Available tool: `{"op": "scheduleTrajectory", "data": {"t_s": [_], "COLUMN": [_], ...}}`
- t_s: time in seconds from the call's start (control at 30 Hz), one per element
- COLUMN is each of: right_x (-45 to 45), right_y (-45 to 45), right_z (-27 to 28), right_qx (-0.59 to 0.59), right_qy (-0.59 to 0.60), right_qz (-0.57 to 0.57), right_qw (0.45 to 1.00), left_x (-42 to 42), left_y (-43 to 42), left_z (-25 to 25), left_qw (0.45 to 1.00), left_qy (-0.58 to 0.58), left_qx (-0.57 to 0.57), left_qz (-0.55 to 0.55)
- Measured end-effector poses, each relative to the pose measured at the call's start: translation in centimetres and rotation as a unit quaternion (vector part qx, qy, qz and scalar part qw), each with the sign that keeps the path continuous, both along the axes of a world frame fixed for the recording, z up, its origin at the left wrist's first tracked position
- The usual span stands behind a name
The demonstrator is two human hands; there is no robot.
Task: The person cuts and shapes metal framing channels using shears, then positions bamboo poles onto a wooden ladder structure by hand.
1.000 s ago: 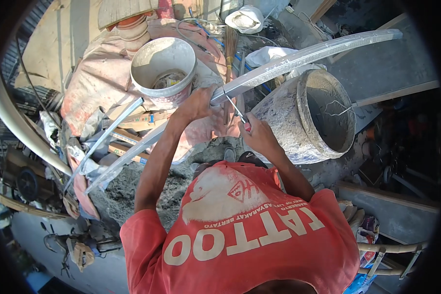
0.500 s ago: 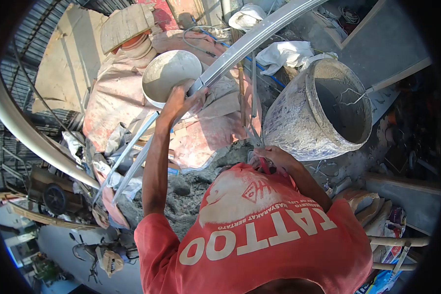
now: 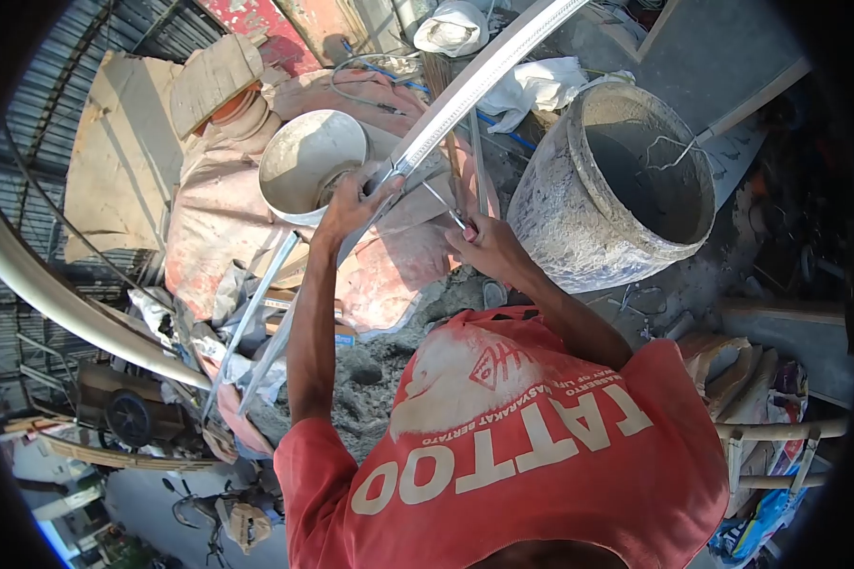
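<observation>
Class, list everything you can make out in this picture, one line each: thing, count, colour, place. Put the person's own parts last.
metal channel: one, silver-grey, left hand to top edge
hand tool: one, metal with red handle, right hand
bucket: one, off-white, beyond left hand
large tub: one, crusted grey, right
sheet: one, pinkish, beneath bucket
sacks: two, white, top centre
board: one, tan, upper left
curved strip: one, cream, left
wheel: one, black, lower left
shirt: one, red with white print, bottom centre
left hand: one, bare, on channel
right hand: one, bare, on tool
</observation>
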State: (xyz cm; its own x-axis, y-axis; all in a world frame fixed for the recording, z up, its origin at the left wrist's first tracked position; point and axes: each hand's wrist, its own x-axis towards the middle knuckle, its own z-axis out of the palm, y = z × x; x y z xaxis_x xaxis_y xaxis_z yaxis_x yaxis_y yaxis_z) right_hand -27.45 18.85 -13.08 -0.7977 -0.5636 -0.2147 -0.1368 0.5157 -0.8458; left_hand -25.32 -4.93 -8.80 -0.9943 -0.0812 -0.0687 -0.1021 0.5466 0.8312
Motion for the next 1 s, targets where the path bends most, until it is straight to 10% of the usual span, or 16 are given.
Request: {"op": "scheduleTrajectory", "data": {"t_s": [1.0], "right_x": [-0.8], "right_y": [-1.5], "right_z": [-0.8], "right_qx": [0.001], "right_qy": [0.137], "right_qz": [-0.046], "right_qw": [0.989], "left_x": [0.3], "left_y": [2.2], "left_z": [-2.1], "left_qw": [0.961], "left_qy": [0.184], "left_qx": [-0.205], "left_qz": [0.004]}}
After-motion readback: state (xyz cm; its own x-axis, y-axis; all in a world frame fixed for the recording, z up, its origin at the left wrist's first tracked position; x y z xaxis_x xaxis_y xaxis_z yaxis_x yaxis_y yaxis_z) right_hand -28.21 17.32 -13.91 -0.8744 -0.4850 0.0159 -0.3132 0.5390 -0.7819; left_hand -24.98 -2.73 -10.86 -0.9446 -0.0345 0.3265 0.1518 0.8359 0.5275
